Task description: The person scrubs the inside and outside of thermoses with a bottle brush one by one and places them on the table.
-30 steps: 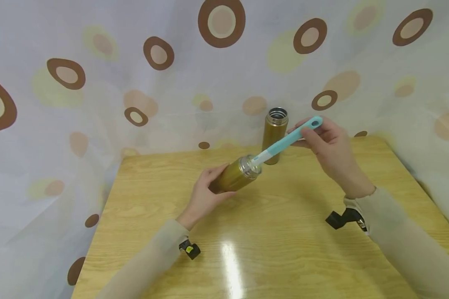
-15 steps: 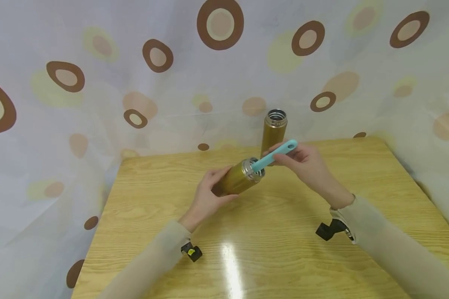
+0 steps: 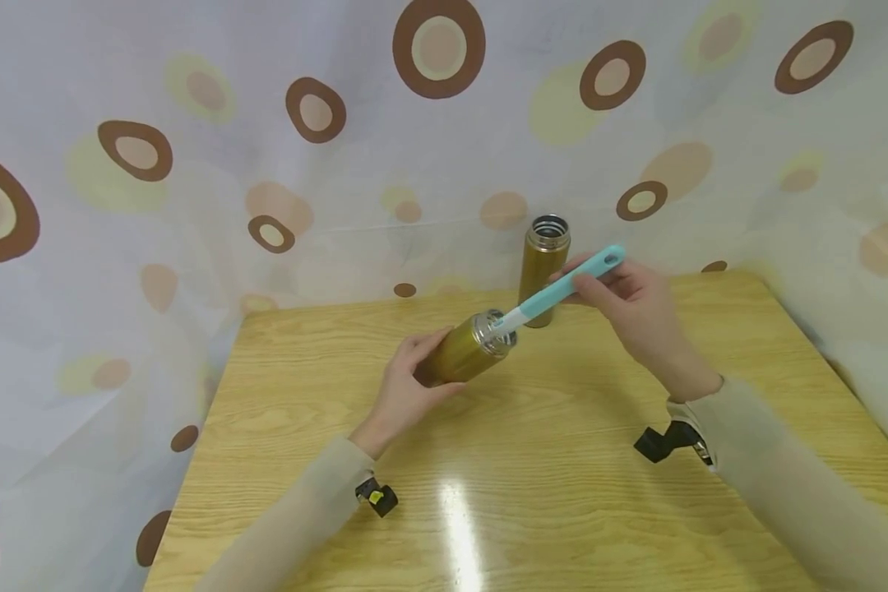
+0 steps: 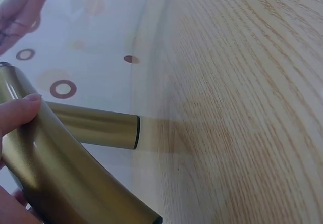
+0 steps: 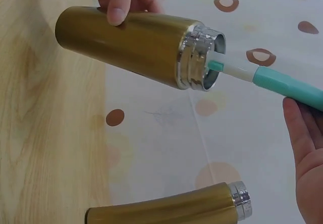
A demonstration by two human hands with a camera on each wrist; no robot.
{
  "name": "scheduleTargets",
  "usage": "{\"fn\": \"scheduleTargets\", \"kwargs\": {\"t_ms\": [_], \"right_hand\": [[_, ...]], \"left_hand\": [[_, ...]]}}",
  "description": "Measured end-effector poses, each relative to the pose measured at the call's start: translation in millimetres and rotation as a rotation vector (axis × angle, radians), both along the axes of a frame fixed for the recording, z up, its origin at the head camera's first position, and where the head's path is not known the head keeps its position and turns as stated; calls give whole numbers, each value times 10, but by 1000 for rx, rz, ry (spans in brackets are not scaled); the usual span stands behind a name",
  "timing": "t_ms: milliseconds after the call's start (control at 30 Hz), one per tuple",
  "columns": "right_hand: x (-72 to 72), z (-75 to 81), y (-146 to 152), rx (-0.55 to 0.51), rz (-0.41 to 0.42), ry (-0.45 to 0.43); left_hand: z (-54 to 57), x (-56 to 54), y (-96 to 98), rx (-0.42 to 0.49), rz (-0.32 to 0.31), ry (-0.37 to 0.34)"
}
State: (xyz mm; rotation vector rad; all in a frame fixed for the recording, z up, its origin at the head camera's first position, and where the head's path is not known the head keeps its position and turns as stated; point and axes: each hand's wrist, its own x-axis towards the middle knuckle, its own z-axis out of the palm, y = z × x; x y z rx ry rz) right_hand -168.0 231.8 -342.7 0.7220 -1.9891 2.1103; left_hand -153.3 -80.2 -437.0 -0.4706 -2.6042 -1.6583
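My left hand (image 3: pixel 402 388) grips the body of a gold thermos flask (image 3: pixel 459 353), tilted with its lidless steel mouth (image 5: pixel 194 57) up to the right. In my right hand (image 3: pixel 647 325) I pinch the turquoise handle of a bottle brush (image 3: pixel 562 289). Its white neck (image 5: pixel 238 71) runs into the flask's mouth, and the brush's head is hidden inside. The left wrist view shows my left thumb (image 4: pixel 20 112) lying along the flask's gold side.
A second gold thermos flask (image 3: pixel 538 271), also without a lid, stands upright behind the brush at the back of the wooden table (image 3: pixel 303 370). A white curtain (image 3: pixel 215 49) with brown circles hangs close behind the table's far edge.
My right hand first pushed the brush deeper into the flask, down and left, then drew it partly back out, up and right. The left hand and its flask stayed nearly still.
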Motion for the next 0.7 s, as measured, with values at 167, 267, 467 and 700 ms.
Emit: {"fn": "scheduleTargets", "kwargs": {"t_ms": [167,267,467,700], "right_hand": [[28,-121,-102,143,10,-31],[32,-177,-159,173,48,-27],[32,-203,-155,147,110,-7],[19,-34,18,30,66,34]], "left_hand": [[17,10,25,8,-2,0],[30,13,43,9,-10,2],[28,26,51,11,-36,0],[-4,19,10,12,-37,2]]}}
